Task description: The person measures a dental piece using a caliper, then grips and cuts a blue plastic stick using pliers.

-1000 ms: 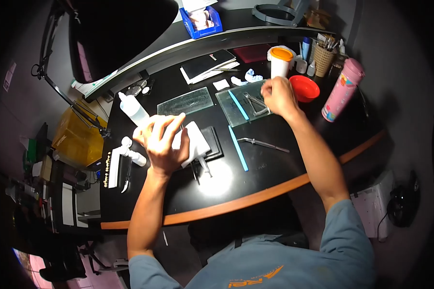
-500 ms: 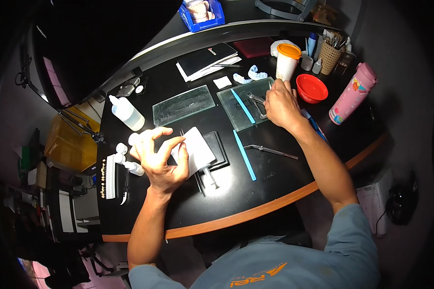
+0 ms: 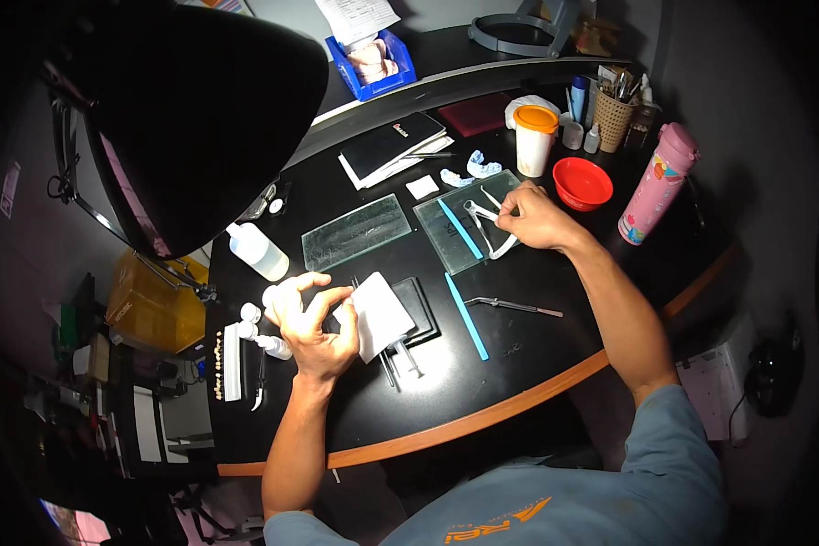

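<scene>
My left hand [image 3: 314, 323] is raised over the near-left part of the desk, thumb and index finger curled together. Whatever they pinch is too small to make out. Just right of it lies a white paper pad [image 3: 385, 314] partly over a black case [image 3: 416, 309], with a syringe [image 3: 407, 358] at its near edge. My right hand [image 3: 541, 218] is closed over the right glass slab [image 3: 437, 241], its fingertips on a slim metal instrument [image 3: 489, 195] partly hidden by them. A metal caliper [image 3: 475, 211] and a blue stick [image 3: 460, 227] lie on that slab, beside the fingers.
Another glass slab [image 3: 355, 235], a second blue stick [image 3: 467, 317] and tweezers [image 3: 514, 305] lie on the desk. Around them stand a red bowl [image 3: 583, 185], an orange-lidded cup [image 3: 534, 146], a pink bottle [image 3: 655, 187] and a clear bottle [image 3: 259, 252]. A black lamp [image 3: 200, 118] overhangs the left.
The camera view has shifted, so the desk sits lower in it. My right hand has drawn back nearer over the slab, and the slim instrument shows more. My left hand keeps its pinch.
</scene>
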Available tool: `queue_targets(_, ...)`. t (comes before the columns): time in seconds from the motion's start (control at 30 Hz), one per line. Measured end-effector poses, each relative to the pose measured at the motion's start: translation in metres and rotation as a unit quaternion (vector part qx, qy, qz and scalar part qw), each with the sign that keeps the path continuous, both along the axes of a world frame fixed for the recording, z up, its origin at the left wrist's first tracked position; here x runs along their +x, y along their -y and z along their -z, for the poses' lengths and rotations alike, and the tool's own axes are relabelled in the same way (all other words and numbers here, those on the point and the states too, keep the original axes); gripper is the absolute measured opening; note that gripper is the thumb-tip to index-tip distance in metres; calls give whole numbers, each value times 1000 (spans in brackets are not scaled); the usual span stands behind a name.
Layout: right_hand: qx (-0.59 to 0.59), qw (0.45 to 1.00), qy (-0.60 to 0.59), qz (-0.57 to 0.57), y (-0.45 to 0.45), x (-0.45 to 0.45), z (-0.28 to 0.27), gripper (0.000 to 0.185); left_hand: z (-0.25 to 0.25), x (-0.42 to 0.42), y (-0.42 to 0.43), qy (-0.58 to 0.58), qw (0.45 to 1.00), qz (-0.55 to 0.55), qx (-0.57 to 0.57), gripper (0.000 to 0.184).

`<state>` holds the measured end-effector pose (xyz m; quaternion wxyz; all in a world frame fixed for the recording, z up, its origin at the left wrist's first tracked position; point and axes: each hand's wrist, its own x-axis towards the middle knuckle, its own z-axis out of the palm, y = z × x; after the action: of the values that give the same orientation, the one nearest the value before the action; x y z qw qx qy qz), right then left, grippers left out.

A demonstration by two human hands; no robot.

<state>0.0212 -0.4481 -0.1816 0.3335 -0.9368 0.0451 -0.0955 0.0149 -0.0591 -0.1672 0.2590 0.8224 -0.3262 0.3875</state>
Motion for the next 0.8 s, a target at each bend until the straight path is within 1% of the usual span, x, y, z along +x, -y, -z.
queue_targets(0.07, 87, 993, -70, -27, 3, 0, -14, 23, 0, 0, 0, 0, 1000, -1, -4, 19)
queue_targets(0.1, 114, 990, -84, -31, 3, 0, -15, 24, 1, 1, 0, -3, 1000, 3, -9, 19)
queue_targets(0.2, 189, 978, -84, -31, 9, 0, -12, 22, 4, 3, -1, -10, 1000, 11, -19, 18)
queue_targets(0.3, 301, 949, -65, -72, 16, 0, -11, 18, 4, 2, -1, -5, 1000, 13, -15, 20)
queue_targets(0.43, 385, 910, -62, -139, 10, -10, -21, 18, -1, -4, 4, -1, 999, 33, -22, 28)
queue_targets(0.53, 435, 876, -70, -195, -18, -25, -26, 18, -5, -9, 9, 14, 998, 52, -14, 36)
queue_targets(0.57, 458, 859, -76, -215, -29, -28, -22, 18, -3, -9, 9, 3, 997, 77, -24, 38)
queue_targets(0.6, 455, 853, -73, -243, -39, -33, -22, 19, 0, -9, 11, -7, 994, 101, -35, 39)
queue_targets(0.67, 459, 846, -83, -259, -64, -49, -30, 21, 1, -12, 14, -1, 991, 128, -31, 49)
queue_targets(0.73, 526, 799, -100, -274, -84, -58, -21, 21, -1, -19, 20, -36, 989, 144, -20, 62)
queue_targets(0.77, 510, 805, -104, -283, -90, -63, -19, 21, -2, -22, 20, -42, 988, 151, 0, 75)
queue_targets(0.8, 494, 812, -107, -292, -96, -66, -18, 22, 0, -23, 21, -51, 986, 159, -3, 79)
